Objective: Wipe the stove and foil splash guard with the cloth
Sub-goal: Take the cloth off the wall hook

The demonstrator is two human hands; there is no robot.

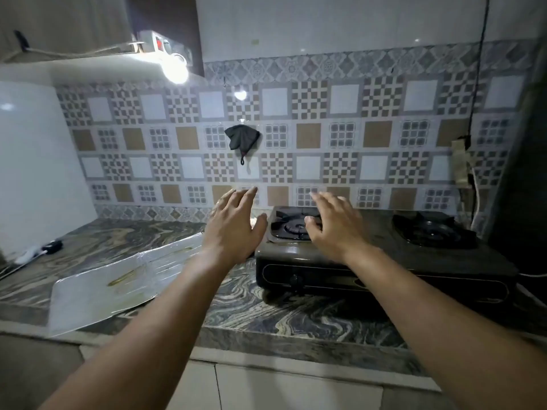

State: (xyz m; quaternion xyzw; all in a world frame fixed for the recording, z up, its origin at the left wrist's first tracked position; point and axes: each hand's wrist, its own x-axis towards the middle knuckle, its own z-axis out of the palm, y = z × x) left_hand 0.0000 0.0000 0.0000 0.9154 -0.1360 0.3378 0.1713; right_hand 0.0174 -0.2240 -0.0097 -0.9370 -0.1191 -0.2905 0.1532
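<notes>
Both arms stretched forward; left hand (235,224) and right hand (334,223) side by side, palms down, fingers spread, holding nothing.

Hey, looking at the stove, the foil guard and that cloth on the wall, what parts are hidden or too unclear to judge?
Head view, the only one:
- stove: left burner partly behind the right hand; dim light hides any grime.
- foil splash guard: far corner covered by the left hand; underside unseen.
- cloth: bunched and dark; wet or dry cannot be told.
- wall socket: in shadow.
</notes>
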